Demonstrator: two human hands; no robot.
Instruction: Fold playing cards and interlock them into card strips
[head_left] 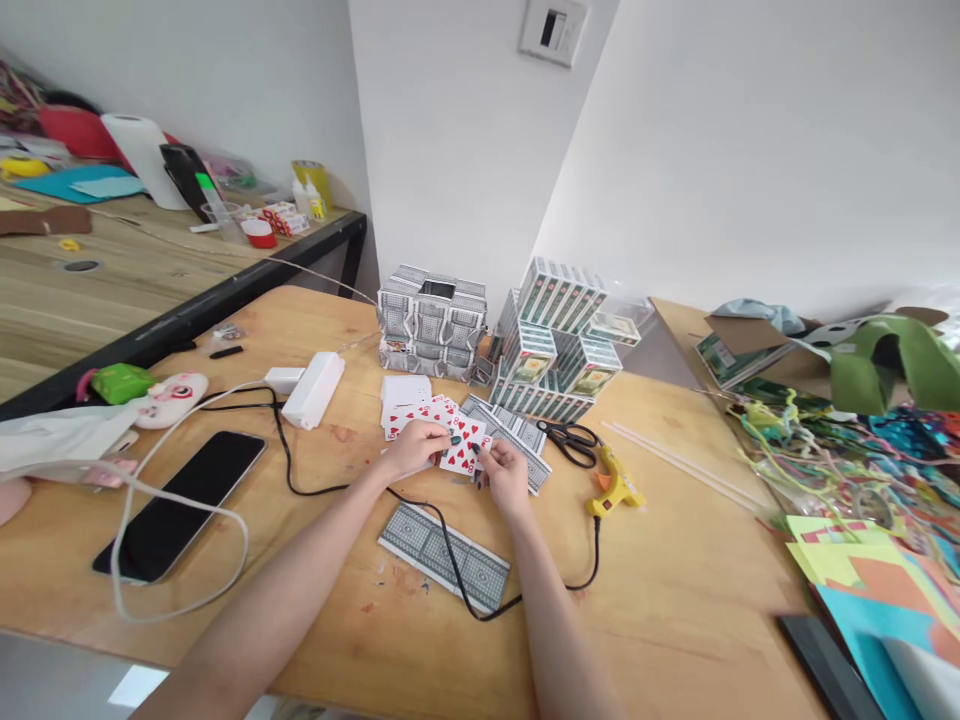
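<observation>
Near the middle of the table, my left hand [418, 447] pinches a playing card [459, 458] with red hearts by its left side. My right hand [505, 470] grips the right edge of the cards there. Behind the hands, more cards [405, 395] lie in a loose pile, some face up. Joined card strips [517, 430] showing grey patterned backs lie just beyond my right hand. Nearer me rests another patterned card strip [450, 560], with a black cord [450, 545] across it. A box-like structure of folded cards [431, 320] stands at the back.
Stacked card boxes [559, 340] rise at the back right. Black scissors [574, 442] and a yellow glue gun [616, 485] lie right of the cards. On the left are a phone [184, 500], a white power strip [315, 390] and cables. Colored paper [862, 570] covers the right edge.
</observation>
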